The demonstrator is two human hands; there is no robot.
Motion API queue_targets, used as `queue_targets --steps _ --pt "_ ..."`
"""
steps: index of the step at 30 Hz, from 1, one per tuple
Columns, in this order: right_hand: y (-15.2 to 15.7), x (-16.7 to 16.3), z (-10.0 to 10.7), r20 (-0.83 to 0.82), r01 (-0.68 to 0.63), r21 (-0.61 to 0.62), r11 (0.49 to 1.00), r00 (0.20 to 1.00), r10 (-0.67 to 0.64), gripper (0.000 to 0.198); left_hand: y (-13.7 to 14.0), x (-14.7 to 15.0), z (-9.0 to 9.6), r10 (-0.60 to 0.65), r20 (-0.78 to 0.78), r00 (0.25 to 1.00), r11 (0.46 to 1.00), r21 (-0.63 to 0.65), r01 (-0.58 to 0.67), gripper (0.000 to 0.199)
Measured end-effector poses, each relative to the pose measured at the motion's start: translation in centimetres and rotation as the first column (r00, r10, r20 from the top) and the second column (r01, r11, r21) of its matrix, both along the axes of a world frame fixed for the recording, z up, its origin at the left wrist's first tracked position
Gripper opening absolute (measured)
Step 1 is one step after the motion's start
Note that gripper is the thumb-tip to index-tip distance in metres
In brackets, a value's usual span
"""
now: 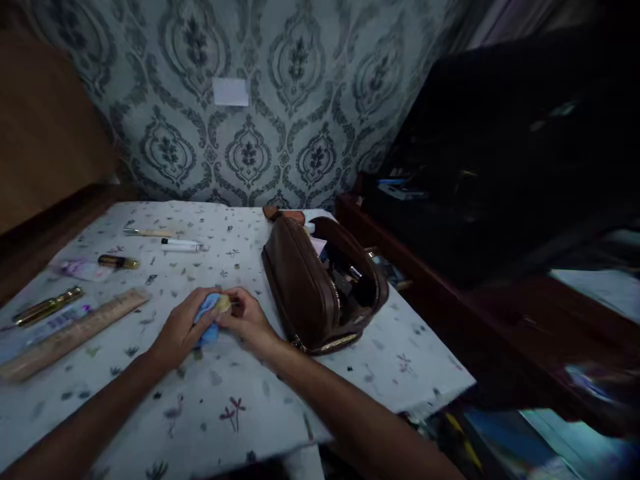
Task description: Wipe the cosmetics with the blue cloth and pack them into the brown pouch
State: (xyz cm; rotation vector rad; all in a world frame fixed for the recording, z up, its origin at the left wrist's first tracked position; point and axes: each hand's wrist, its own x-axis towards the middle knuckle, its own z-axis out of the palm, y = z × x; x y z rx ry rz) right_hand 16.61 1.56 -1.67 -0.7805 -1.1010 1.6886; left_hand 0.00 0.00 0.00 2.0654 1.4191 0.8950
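My left hand is closed around a small blue and yellow item, soft-looking and crumpled; its exact kind does not show. From the other side, the fingers of my right hand pinch its yellow part. Both hands hold it just above the patterned white tablecloth. Close to the right of my right hand stands a brown zip-up toiletry bag. The bag's top gapes, with several small dark and pale items partly visible inside.
Left on the table lie a wooden-handled brush, a white pen-like stick, a black and gold tube, a gold tube and a long tan packet. Behind rises the patterned wall. A dark cabinet flanks the right edge.
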Motion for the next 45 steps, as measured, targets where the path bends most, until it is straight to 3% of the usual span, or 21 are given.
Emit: queue_targets --steps 4,7,11,14,19,22,25,28,30,33,35,38,41,45 --pt "0.0 0.0 0.0 0.074 0.063 0.14 0.988 0.994 -0.074 0.052 -0.3 0.5 0.4 0.023 0.044 0.999 0.999 0.027 -0.024 0.046" --pt "-0.2 0.3 0.5 0.16 0.13 0.314 0.941 0.969 -0.188 0.043 -0.6 1.3 1.2 0.053 0.106 0.993 0.998 0.024 -0.056 0.04" --pt "-0.9 1.1 2.4 0.199 0.219 0.598 0.771 0.891 -0.407 0.031 -0.9 2.4 3.1 0.1 0.17 0.98 0.995 -0.018 -0.098 0.038" --pt "-1.5 2.3 4.8 0.205 0.187 0.748 0.637 0.847 -0.491 0.03 -1.2 3.2 5.0 0.057 0.207 0.977 0.998 -0.009 -0.057 0.039" --pt "-2.7 5.3 9.2 0.283 0.036 0.879 0.476 0.765 -0.579 0.033 -1.5 4.9 8.5 -0.025 0.208 0.978 0.997 0.078 0.009 0.041" --pt "-3.5 7.5 11.3 0.277 0.002 0.91 0.416 0.743 -0.61 0.034 -1.3 6.3 10.3 -0.121 0.182 0.976 0.981 0.172 0.09 0.039" --pt "-3.9 9.9 12.8 0.223 0.147 0.875 0.461 0.722 -0.654 0.034 -0.8 8.2 11.5 -0.238 0.06 0.969 0.931 0.297 0.21 0.033" --pt "-3.9 12.5 13.5 0.212 0.317 0.762 0.565 0.702 -0.68 0.032 -0.5 10.3 11.8 -0.344 -0.228 0.911 0.81 0.419 0.41 0.026" --pt "-3.8 14.4 13.4 0.268 0.318 0.7 0.64 0.714 -0.647 0.033 -0.6 11.6 11.5 -0.305 -0.477 0.824 0.73 0.438 0.524 0.033" --pt "-4.2 16.7 12.7 0.402 0.235 0.624 0.745 0.722 -0.564 0.034 -0.8 12.9 10.9 -0.137 -0.724 0.676 0.71 0.403 0.577 0.049" --pt "-4.8 17.8 12.0 0.472 0.187 0.546 0.817 0.737 -0.484 0.034 -0.9 13.1 10.4 -0.081 -0.768 0.635 0.699 0.41 0.586 0.052" --pt "-5.8 18.7 11.3 0.482 0.174 0.414 0.894 0.791 -0.377 0.037 -0.8 12.6 9.7 -0.059 -0.731 0.679 0.614 0.51 0.602 0.055" --pt "-6.4 19.1 10.9 0.433 0.245 0.335 0.91 0.817 -0.38 0.038 -0.6 12.0 9.0 -0.086 -0.67 0.738 0.556 0.582 0.593 0.055" --pt "-6.3 19.5 10.8 0.39 0.331 0.325 0.886 0.807 -0.444 0.035 -0.2 11.4 8.7 -0.192 -0.625 0.756 0.558 0.565 0.608 0.046"
